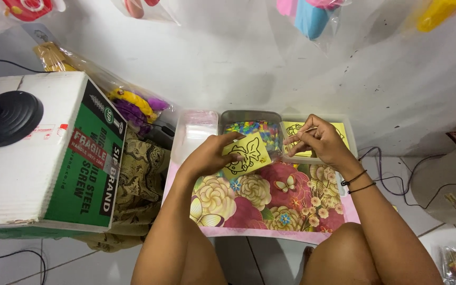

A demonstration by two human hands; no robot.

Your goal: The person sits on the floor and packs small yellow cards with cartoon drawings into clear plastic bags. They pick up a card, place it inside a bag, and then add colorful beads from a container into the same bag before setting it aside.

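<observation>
Yellow outline card (pixel 245 154) held over floral tray (pixel 270 203), front of bead container (pixel 253 129). Left hand (pixel 212 154) pinches card's left edge. Right hand (pixel 317 140) pinches thin stick (pixel 309 129), fingers pressed together. Advice: keep card flat, steady; bring stick tip down lightly, short strokes.

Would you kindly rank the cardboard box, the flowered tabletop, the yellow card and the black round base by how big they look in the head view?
1. Cardboard box, though it lies nearer the camera.
2. Flowered tabletop.
3. Black round base.
4. Yellow card, held in the left hand.
</observation>
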